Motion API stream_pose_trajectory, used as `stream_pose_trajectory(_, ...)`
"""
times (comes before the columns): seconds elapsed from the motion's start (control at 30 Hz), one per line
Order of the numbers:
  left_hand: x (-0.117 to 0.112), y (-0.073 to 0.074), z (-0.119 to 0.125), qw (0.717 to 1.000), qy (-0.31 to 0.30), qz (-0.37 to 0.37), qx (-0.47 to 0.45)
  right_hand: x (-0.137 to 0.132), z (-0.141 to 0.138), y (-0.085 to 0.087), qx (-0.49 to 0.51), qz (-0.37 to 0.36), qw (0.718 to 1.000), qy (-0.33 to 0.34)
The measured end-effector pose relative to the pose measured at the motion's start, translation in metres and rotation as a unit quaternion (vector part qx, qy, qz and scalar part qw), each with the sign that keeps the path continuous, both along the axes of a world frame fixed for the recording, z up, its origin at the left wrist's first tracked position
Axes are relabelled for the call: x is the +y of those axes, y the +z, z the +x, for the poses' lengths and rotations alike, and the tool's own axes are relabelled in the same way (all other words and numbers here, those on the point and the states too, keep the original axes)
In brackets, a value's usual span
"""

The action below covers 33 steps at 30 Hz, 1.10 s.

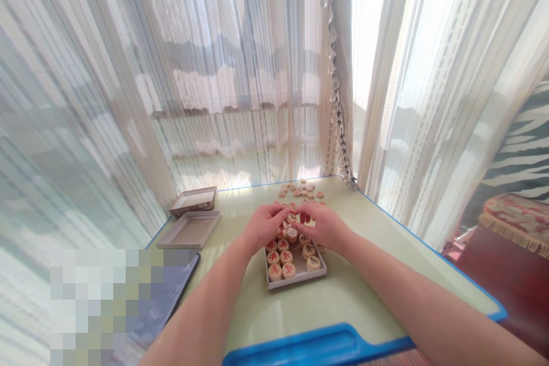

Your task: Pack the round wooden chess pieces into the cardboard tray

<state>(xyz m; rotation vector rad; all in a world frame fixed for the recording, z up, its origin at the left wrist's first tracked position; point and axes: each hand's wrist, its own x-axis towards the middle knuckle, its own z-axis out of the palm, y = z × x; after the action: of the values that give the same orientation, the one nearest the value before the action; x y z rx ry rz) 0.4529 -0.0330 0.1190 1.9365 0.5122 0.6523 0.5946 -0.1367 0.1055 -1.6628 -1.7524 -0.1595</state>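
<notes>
Chinese chess pieces, round and pale wood with red or black characters, partly fill a shallow grey box (295, 282) in front of me. Red pieces (283, 257) stand in rows on its left side, black ones (309, 250) along its right. My left hand (265, 226) reaches over the box's far left, thumb and fingers closed in a pinch. Opposite it, my right hand (323, 226) curls in from the right. Between both hands' fingertips is a black-lettered Chinese chess piece (292, 218). My fingers hide part of the box's far end.
More loose pieces (303, 191) lie scattered at the table's far end. At the left are an open grey box lid (189, 231) and another box (194, 200). A dark-edged flat device (182, 286) lies nearer. The green table (266, 320) has a blue rim; curtains hang beyond it.
</notes>
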Motion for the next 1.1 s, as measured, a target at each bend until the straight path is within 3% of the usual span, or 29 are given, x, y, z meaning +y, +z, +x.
stream_pose_trajectory(0.3,-0.006,0.004,-0.001,0.997,-0.058,-0.057,-0.01,0.002,-0.003,-0.003,0.034,0.024,0.999,-0.009)
stream_pose_trajectory(0.5,-0.002,-0.003,0.001,0.998,-0.039,-0.052,0.001,0.0,-0.003,-0.003,0.03,0.034,0.999,0.006)
stream_pose_trajectory(0.8,-0.009,0.005,-0.001,0.996,-0.028,-0.079,0.016,-0.002,-0.006,0.004,0.003,0.033,0.999,0.013)
stream_pose_trajectory(1.1,0.017,0.003,-0.003,0.968,0.148,-0.168,-0.115,-0.01,-0.009,0.01,-0.042,-0.08,0.996,0.025)
